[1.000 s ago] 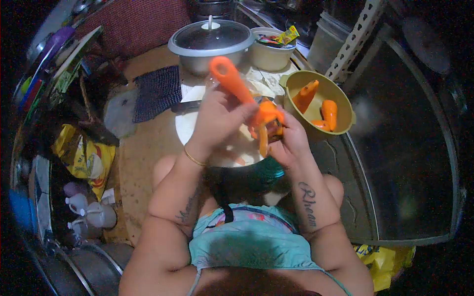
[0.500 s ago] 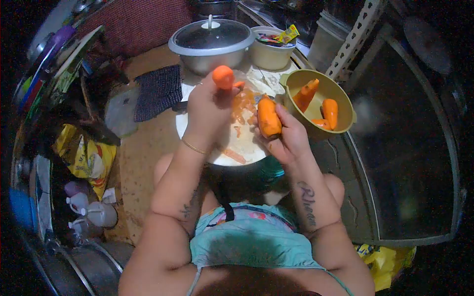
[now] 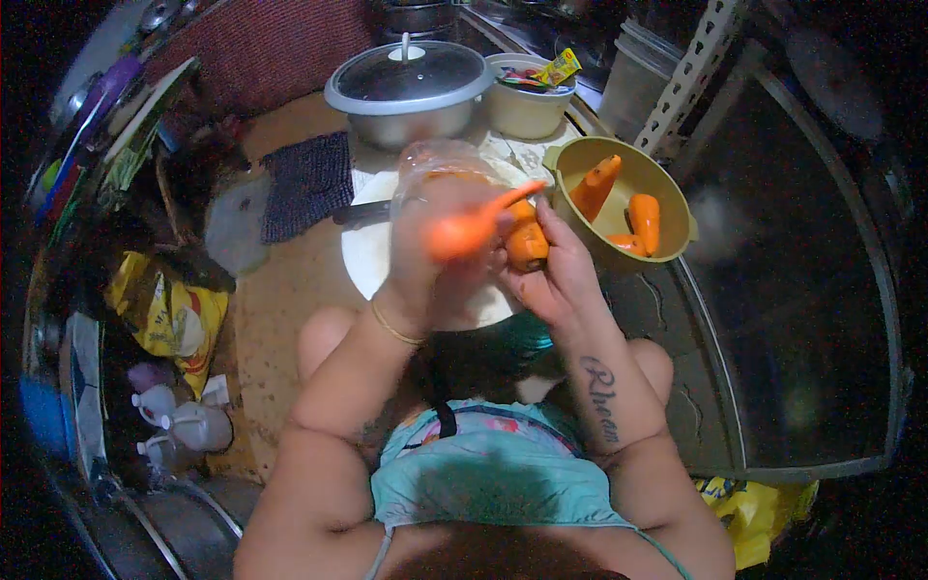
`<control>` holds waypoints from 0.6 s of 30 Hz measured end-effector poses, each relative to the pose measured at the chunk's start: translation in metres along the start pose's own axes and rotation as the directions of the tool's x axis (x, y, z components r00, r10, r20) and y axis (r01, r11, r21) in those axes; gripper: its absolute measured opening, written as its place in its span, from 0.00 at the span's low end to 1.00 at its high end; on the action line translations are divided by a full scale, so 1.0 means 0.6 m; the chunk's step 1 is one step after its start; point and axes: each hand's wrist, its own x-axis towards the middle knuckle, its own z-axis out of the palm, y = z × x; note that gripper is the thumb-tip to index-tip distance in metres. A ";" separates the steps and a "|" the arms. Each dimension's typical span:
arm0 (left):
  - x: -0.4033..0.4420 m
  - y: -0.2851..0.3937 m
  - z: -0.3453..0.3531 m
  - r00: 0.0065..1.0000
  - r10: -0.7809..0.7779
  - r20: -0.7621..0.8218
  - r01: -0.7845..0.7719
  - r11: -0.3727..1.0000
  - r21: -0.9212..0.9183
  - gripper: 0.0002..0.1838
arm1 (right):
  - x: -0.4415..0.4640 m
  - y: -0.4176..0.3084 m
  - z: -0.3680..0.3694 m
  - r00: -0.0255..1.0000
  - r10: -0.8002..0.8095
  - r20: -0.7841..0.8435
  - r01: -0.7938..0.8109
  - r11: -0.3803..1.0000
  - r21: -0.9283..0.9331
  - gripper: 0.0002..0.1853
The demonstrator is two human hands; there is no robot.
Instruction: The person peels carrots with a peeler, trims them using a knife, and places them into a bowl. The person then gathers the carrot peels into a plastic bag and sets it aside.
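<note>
My left hand [image 3: 425, 237], smeared by motion, is closed on an orange peeler [image 3: 469, 230] whose head reaches over the top of a carrot. That carrot [image 3: 527, 246] is gripped in my right hand [image 3: 561, 266], its blunt end toward me. Beneath both hands is a round white board [image 3: 364, 256], with a knife handle [image 3: 362, 213] lying at its left edge. A clear plastic bag [image 3: 435, 159] with something orange lies on the board's far part. To the right, a yellow-green basin [image 3: 681, 217] holds several carrot pieces [image 3: 645, 222].
A lidded pot [image 3: 411, 92] and a tub of sachets [image 3: 527, 106] stand beyond the board. At the left lie a dark woven mat [image 3: 307, 184], a yellow bag [image 3: 179, 314] and white jugs [image 3: 198, 425]. A dark framed panel [image 3: 812, 290] is on the right.
My left hand has swung the peeler from above the board down and right onto the carrot. The carrot sits slightly more upright in my right hand, which has hardly moved.
</note>
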 end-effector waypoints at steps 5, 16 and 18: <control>0.024 0.024 -0.026 0.884 -0.467 0.019 0.442 0.821 -0.361 0.13 | 0.007 -0.002 -0.030 1.000 -0.012 -0.008 0.012 1.000 0.008 0.22; 0.032 -0.018 -0.020 0.746 -0.656 0.118 0.646 0.669 -0.368 0.18 | -0.003 0.015 0.030 0.984 -0.040 -0.172 0.030 0.998 -0.059 0.20; 0.035 -0.036 -0.025 0.754 -0.656 0.018 0.591 0.666 -0.455 0.15 | -0.001 0.003 0.005 0.995 0.103 -0.015 -0.104 0.995 -0.012 0.21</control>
